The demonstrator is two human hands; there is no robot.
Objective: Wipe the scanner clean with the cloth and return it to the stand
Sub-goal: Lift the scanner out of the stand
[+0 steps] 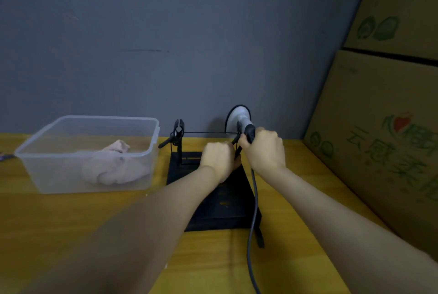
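Observation:
The scanner [241, 118] has a grey-white head and a dark handle, with a grey cable [253, 210] running down toward me. My right hand [265, 149] is closed around its handle, holding it upright at the right end of the black stand [180, 170]. My left hand [219, 156] is closed on the stand's right clamp, just left of the scanner; the clamp itself is mostly hidden. The stand's left clamp [177, 132] stands free, joined to the right side by a thin black bar. The pale pink cloth [113, 168] lies crumpled inside the clear plastic tub [151, 149].
The tub sits on the yellow table [71, 222] left of the stand. Stacked cardboard boxes [384, 104] line the right side. A grey wall [166, 44] rises right behind the stand. A small dark object [6, 157] shows at the far left edge.

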